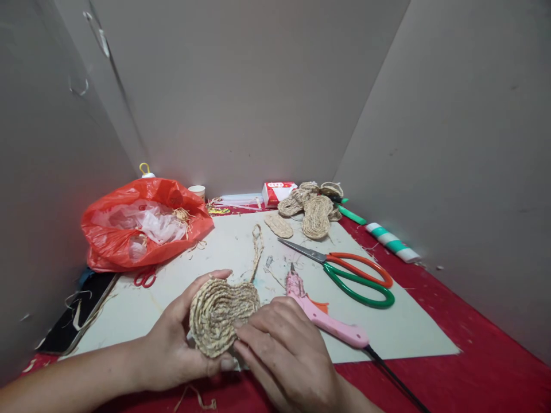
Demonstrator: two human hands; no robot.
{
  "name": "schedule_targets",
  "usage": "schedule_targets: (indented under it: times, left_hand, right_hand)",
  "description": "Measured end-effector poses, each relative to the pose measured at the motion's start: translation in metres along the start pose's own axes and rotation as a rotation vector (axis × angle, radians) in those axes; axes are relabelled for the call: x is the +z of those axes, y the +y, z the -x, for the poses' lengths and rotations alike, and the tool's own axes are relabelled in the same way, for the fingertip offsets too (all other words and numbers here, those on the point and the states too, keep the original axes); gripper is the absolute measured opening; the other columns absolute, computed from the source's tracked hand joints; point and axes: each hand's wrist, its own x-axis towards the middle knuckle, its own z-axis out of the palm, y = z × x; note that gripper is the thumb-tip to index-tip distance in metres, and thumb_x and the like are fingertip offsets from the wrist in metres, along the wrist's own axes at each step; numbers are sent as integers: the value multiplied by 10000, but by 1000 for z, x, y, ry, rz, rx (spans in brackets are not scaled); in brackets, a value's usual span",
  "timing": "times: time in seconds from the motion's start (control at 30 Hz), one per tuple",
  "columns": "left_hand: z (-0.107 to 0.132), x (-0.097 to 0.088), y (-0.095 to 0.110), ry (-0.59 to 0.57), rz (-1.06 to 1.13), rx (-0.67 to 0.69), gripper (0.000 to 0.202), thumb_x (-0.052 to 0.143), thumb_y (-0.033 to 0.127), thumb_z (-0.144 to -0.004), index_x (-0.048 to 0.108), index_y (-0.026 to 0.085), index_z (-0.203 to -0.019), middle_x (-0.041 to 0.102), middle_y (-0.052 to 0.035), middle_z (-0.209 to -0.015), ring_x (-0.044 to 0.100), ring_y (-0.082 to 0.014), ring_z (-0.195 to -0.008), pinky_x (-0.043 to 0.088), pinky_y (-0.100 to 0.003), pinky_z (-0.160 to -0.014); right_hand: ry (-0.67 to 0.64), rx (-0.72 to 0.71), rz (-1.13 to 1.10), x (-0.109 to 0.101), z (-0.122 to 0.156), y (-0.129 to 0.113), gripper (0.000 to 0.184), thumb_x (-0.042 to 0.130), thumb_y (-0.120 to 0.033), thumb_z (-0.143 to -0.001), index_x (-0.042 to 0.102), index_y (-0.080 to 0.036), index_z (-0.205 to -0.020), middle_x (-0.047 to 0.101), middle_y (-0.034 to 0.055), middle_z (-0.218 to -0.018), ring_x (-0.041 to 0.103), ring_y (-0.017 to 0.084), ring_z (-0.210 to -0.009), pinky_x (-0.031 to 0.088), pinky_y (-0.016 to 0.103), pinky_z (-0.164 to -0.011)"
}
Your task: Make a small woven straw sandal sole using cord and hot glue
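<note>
A coiled straw-rope slipper piece (215, 318) is held up between both hands, its wound rows facing me. My left hand (185, 330) curls around its left edge, with fingers at the top and the thumb below. My right hand (286, 353) presses its closed fingertips on the piece's lower right side. A loose tail of braided straw rope (257, 252) runs from the top of the piece onto the board. Just beyond my right hand lies a pink hot glue gun (331, 324), nozzle pointing away.
Large scissors (361, 278) with orange and green handles lie on the pale board (413, 338). Several coiled straw pieces (317, 218) are heaped at the back beside a red box (275, 195). At left are a red plastic bag (142, 261), small red scissors (145, 279) and a phone (77, 315).
</note>
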Motion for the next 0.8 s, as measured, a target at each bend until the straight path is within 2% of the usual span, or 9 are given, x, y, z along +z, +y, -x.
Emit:
schedule_targets:
  times: [0.1, 0.23, 0.37, 0.43, 0.5, 0.57, 0.63, 0.7, 0.8]
  left_hand:
    - [3, 1, -2, 48, -81, -6, 816, 775, 124, -686, 321, 266, -1349, 622, -67, -1168, 615, -220, -1062, 469, -309, -952]
    - [5, 2, -4, 76, -99, -12, 776, 761, 139, -709, 338, 275, -1346, 622, -54, -1171, 624, -203, -1038, 475, -282, -937]
    - [4, 2, 2, 65, -91, -32, 793, 746, 153, -724, 321, 259, -1385, 590, -76, -1239, 597, -228, -1094, 438, -313, -987]
    - [1, 1, 7, 49, -17, -59, 777, 720, 165, -752, 313, 241, -1409, 579, -94, -1260, 577, -246, -1132, 409, -338, -1015]
    - [-4, -1, 10, 79, 157, -128, 728, 699, 176, -767, 347, 231, -1402, 605, -99, -1228, 586, -254, -1121, 418, -357, -997]
    - [-10, -5, 11, 141, 405, -244, 607, 690, 217, -756, 467, 196, -1320, 649, -104, -1153, 620, -259, -1054, 449, -375, -946]
    - [-16, -11, 7, 174, 627, -393, 434, 665, 326, -757, 607, 122, -1135, 686, -130, -1060, 647, -262, -971, 473, -392, -898]
    - [-21, -16, 2, 185, 739, -531, 409, 640, 441, -777, 662, 85, -978, 707, -138, -947, 669, -238, -876, 501, -364, -832]
    - [-25, -21, -6, 171, 702, -619, 272, 753, 271, -707, 664, 87, -886, 708, -84, -801, 674, -161, -711, 514, -273, -717]
  right_hand:
    - [20, -13, -8, 1, 1, 1, 171, 567, -28, -829, 626, -134, -949, 690, 56, -676, 569, 164, -606, 411, 319, -573]
    - [-15, 9, -32, 3, 1, 2, 149, 560, -33, -846, 634, -138, -922, 691, 54, -674, 556, 163, -603, 406, 315, -565]
    - [-20, 13, -33, 1, 1, 3, 173, 578, -22, -824, 638, -121, -952, 688, 66, -691, 560, 174, -624, 415, 324, -576]
    - [-11, 15, -19, -2, 1, 4, 210, 586, -8, -806, 635, -117, -979, 694, 78, -718, 568, 181, -642, 423, 329, -587]
    - [-7, 19, -4, -3, 1, 4, 229, 582, -9, -807, 635, -126, -997, 696, 76, -728, 571, 179, -649, 423, 327, -591]
    - [-26, 5, 14, -2, 1, 5, 201, 573, -31, -831, 640, -133, -990, 692, 61, -717, 571, 172, -647, 418, 320, -592]
    - [-38, -20, 41, 2, 2, 6, 157, 567, -49, -854, 646, -131, -961, 686, 49, -701, 572, 167, -649, 413, 316, -599]
    - [-59, -39, 76, 7, 3, 9, 135, 551, -65, -877, 650, -133, -938, 678, 36, -678, 562, 162, -633, 406, 314, -596]
    - [-158, -43, 79, 9, 4, 13, 178, 495, -93, -906, 656, -149, -957, 691, 41, -701, 583, 175, -641, 426, 327, -596]
